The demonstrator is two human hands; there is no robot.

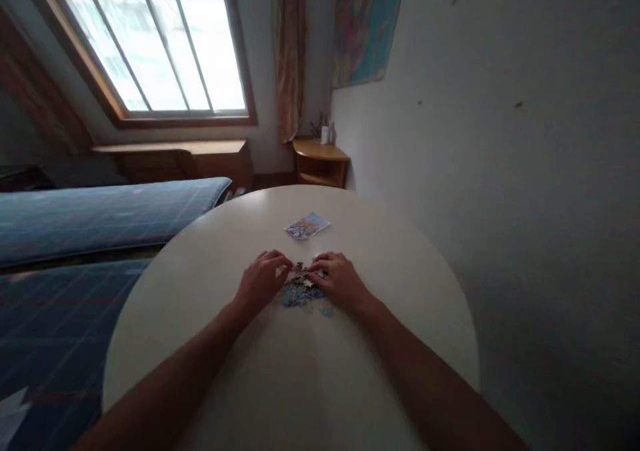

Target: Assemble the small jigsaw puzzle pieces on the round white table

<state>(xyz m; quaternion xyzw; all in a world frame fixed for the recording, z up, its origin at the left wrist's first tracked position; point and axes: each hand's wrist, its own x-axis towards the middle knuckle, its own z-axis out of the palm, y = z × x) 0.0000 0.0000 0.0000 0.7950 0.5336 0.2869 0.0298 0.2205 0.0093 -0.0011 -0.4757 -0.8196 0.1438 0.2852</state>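
Observation:
A small heap of jigsaw puzzle pieces (303, 294) lies on the round white table (210, 344), blue at the near side and brown and pale at the far side. My left hand (263, 276) rests at the heap's left edge with its fingers curled together; whatever lies between the fingertips is too small to make out. From the right, my right hand (337, 278) reaches over the heap, its fingers apart and touching the pieces. A few loose blue pieces (327, 312) lie close below the right hand. Beyond both hands is a small picture sheet (307, 226), lying flat.
A blue plaid mattress (110, 214) borders the table on the left. The white wall (525, 191) runs along the right. Behind the table stand a wooden corner shelf (320, 149) and a desk (220, 147) beneath a bright window (160, 38).

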